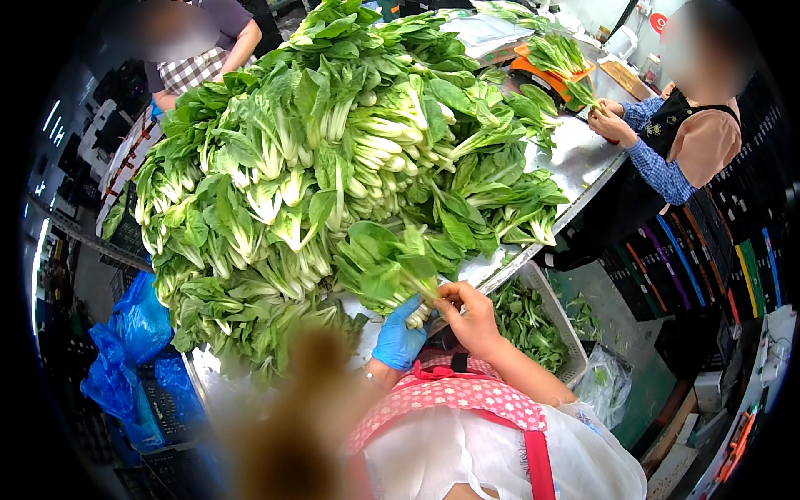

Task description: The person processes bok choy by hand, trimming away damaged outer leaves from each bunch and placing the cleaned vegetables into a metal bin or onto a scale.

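Observation:
My left hand (400,340), in a blue glove, is closed round the pale stem ends of a small bunch of bok choy (379,267). The leaves of the bunch point up and away from me. My bare right hand (471,315) is beside it, thumb and forefinger pinched on the bunch near its stems; exactly which leaf or stalk they grip is hard to make out. Just beyond both hands rises a large heap of bok choy (292,158), with white stems and green leaves, piled on a metal table (583,154).
Below the table edge at my right stands a pale plastic crate (571,337) of loose leaves. Blue plastic bags (133,325) lie at the left. A co-worker (683,142) at the right holds greens near an orange scale (546,79); another person (208,54) stands far left. A brown blur (292,425) covers the lower middle.

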The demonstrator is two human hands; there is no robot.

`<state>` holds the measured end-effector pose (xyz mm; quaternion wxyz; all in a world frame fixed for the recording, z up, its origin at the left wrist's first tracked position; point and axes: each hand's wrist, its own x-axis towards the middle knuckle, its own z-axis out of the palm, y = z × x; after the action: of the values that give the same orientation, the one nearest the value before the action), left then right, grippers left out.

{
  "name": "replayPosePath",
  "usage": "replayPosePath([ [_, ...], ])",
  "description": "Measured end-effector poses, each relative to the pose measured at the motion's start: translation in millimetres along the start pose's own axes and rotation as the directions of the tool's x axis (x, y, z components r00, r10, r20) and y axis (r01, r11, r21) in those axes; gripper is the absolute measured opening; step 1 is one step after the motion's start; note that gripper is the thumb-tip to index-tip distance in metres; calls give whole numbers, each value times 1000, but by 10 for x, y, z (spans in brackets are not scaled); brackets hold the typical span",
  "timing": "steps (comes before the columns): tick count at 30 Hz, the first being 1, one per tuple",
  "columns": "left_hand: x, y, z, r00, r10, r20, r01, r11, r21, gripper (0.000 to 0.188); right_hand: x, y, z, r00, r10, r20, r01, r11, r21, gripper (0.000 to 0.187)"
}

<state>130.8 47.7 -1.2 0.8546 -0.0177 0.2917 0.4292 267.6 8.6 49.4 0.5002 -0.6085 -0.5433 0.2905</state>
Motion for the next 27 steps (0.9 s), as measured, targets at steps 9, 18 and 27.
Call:
replayPosePath([
  [9,10,120,28,987,-147,70,130,971,199,22,204,156,-116,822,390,415,-546,746,381,26],
  [18,-18,8,164,998,-62,-21,65,973,223,19,71,-18,-7,970,-234,63,239,879,-413,25],
  [27,129,-87,-94,999,-33,37,27,986,163,24,117,-19,-25,959,-278,51,278,899,-340,13],
])
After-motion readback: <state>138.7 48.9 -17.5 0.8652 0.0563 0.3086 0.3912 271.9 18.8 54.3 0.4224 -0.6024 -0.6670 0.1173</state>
